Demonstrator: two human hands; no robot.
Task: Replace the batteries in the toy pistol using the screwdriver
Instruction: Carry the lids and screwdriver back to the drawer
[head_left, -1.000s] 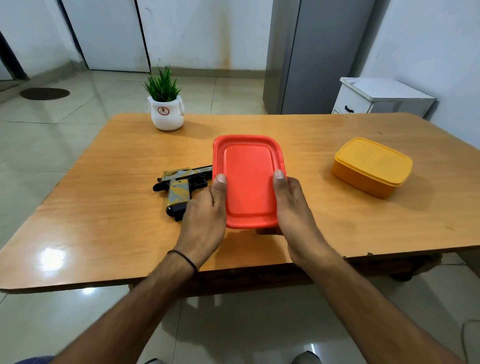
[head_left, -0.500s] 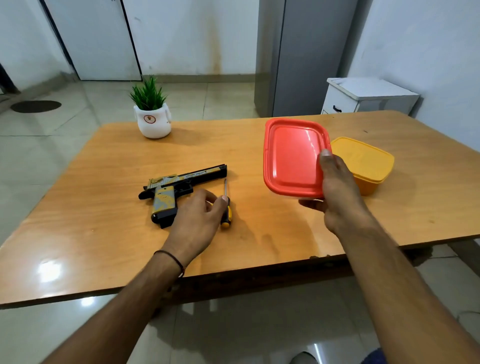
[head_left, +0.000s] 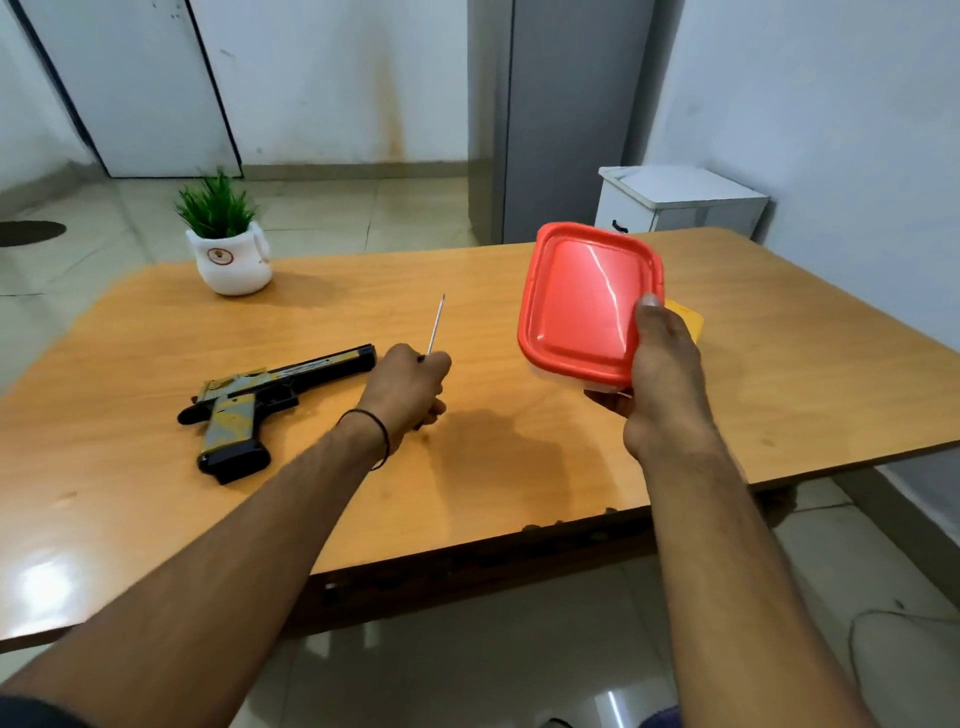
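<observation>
The black and gold toy pistol (head_left: 260, 395) lies on its side on the wooden table (head_left: 156, 493), muzzle pointing right. Just right of the muzzle, my left hand (head_left: 410, 387) is closed around the screwdriver (head_left: 435, 325); its thin metal shaft sticks up and away from my fist, and the handle is hidden inside it. My right hand (head_left: 660, 374) holds a red lidded box (head_left: 584, 301) tilted up above the table's right half. A yellow box (head_left: 688, 321) shows only as a corner behind the red one.
A small green plant in a white pot (head_left: 228, 254) stands at the table's far left. Beyond the table are a grey cabinet (head_left: 566, 114) and a low white cupboard (head_left: 675, 202). The table's near edge (head_left: 467, 551) is chipped.
My left hand has picked the screwdriver up from the table, and the shaft now points upward. My right hand has carried the red box further right and up, in front of the yellow box.
</observation>
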